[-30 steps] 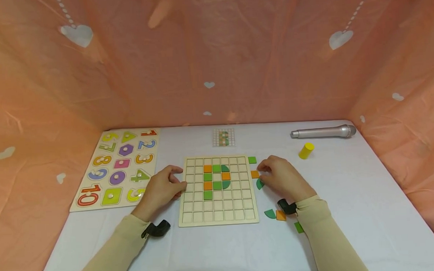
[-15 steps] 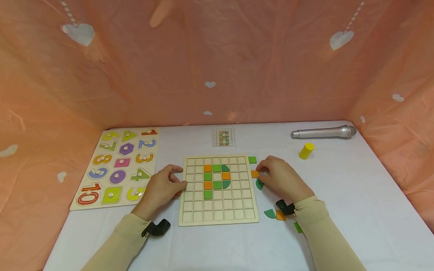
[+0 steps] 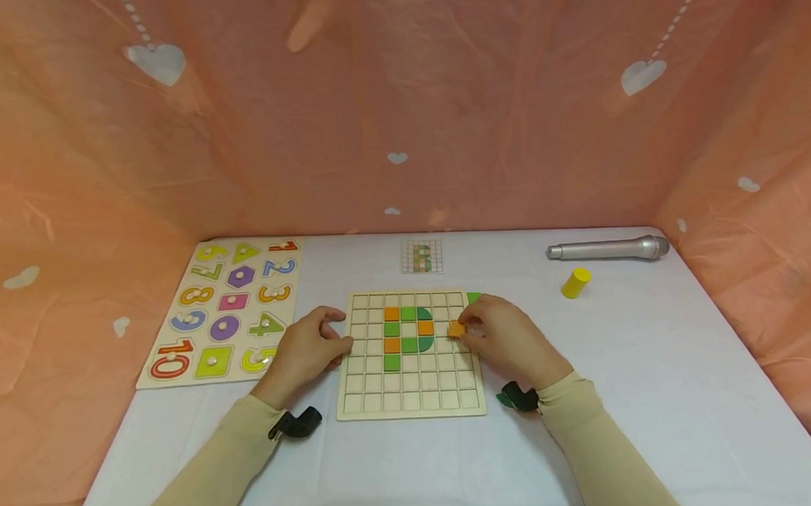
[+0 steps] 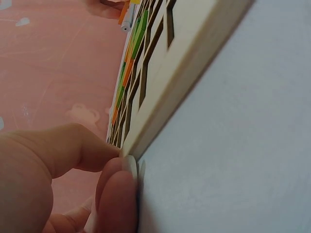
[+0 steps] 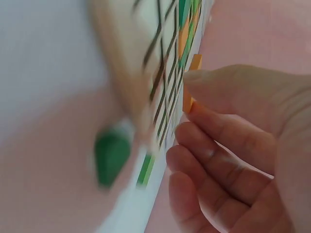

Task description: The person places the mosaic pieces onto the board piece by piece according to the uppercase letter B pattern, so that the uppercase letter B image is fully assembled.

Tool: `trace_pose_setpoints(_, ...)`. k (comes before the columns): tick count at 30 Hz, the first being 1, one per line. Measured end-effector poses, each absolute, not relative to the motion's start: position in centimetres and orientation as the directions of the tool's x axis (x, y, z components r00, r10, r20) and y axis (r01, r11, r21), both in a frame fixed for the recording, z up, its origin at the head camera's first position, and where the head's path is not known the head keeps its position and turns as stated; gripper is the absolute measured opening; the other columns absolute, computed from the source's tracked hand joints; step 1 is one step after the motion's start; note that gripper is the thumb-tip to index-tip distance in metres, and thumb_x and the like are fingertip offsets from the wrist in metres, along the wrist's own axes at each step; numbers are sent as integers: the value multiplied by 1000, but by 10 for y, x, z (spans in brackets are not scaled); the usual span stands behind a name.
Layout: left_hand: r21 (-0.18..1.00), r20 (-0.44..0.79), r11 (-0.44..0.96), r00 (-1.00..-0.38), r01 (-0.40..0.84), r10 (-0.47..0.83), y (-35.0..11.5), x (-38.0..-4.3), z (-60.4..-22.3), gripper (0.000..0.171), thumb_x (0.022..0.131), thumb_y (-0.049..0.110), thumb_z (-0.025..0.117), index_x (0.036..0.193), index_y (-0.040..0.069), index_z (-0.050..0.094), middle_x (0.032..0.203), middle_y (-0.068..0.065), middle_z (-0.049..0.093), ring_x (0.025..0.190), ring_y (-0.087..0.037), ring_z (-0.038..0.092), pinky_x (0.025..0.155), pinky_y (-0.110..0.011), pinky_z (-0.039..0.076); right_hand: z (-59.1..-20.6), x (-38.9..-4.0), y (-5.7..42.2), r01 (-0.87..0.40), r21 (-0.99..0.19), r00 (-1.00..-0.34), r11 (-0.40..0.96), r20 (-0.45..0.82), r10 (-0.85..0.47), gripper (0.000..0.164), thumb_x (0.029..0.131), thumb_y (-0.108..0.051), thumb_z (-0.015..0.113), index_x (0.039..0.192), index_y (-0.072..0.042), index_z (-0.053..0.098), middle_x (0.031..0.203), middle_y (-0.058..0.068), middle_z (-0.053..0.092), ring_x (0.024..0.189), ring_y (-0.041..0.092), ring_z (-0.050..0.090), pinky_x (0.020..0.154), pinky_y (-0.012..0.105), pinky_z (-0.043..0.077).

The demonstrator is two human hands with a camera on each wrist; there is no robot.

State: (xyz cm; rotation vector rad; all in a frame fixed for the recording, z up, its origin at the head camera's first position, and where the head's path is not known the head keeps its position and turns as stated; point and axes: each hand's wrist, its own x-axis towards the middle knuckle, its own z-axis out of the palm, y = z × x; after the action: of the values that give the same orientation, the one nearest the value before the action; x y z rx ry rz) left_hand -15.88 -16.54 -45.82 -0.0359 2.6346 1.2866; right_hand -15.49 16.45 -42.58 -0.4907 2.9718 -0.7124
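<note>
My right hand (image 3: 514, 339) pinches an orange square tile (image 3: 456, 329) between thumb and fingertips, over the right-hand columns of the wooden grid board (image 3: 412, 405). In the right wrist view the same orange tile (image 5: 196, 63) stands tilted under the thumb tip. On the board, orange, green and dark green tiles (image 3: 392, 362) form a P shape with two rounded corners. Beside the board's left edge rests my left hand (image 3: 304, 353), fingers relaxed, with thumb and fingertips touching the edge. The left wrist view shows this hand (image 4: 73, 150) at the board's side.
A green square tile (image 3: 474, 297) lies by the board's upper right corner. Below, a dark green quarter-circle tile (image 3: 503, 400) is partly covered by the wrist camera. Behind stands a pattern card (image 3: 422, 257); a number puzzle (image 3: 224, 310) is left, a yellow cylinder (image 3: 576, 283) and microphone (image 3: 605, 249) right.
My right hand has picked up the orange square tile from beside the board and moved left with it over the board's right side. My left hand keeps its place at the left edge.
</note>
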Motion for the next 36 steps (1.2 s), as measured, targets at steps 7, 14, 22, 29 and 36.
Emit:
trace_pose_setpoints(7,776,-198,622,-977,-107,78,-164,-160,-457,47,85,24,74,128,14,59,81,-5,65,60,-17,64,61,-30,54,-430,-145,132,-391,-412,-913,823,57,-404,16,86,-25,76,99,-16,75,96,-8,64,88,9,58,83,31,54)
trace_pose_setpoints(14,777,-193,621,-978,-103,80,-165,-159,-457,46,85,23,74,128,14,59,82,-5,66,61,-17,64,61,-31,54,-433,-136,112,-514,-360,-852,778,107,-513,14,87,-28,77,95,-16,75,91,-8,63,86,8,57,76,28,53)
trace_pose_setpoints(22,772,-199,626,-977,-111,71,-166,-157,-455,46,84,23,73,128,14,59,81,-4,66,61,-16,64,63,-30,52,-437,-131,104,-538,-359,-834,763,93,-544,12,86,-22,73,96,-17,75,90,-8,61,88,9,57,74,26,52)
trace_pose_setpoints(29,776,-200,620,-977,-110,77,-166,-157,-456,46,85,23,73,128,14,59,80,-4,66,60,-16,64,63,-31,52,-437,-129,102,-559,-333,-824,760,123,-552,12,86,-24,75,97,-19,75,91,-9,63,92,10,58,76,28,54)
trace_pose_setpoints(36,773,-191,627,-978,-98,82,-166,-158,-454,46,85,24,73,128,14,59,80,-3,67,60,-16,65,63,-31,51,-437,-129,102,-546,-318,-834,775,116,-540,10,86,-23,73,96,-20,75,91,-9,61,91,9,58,76,27,54)
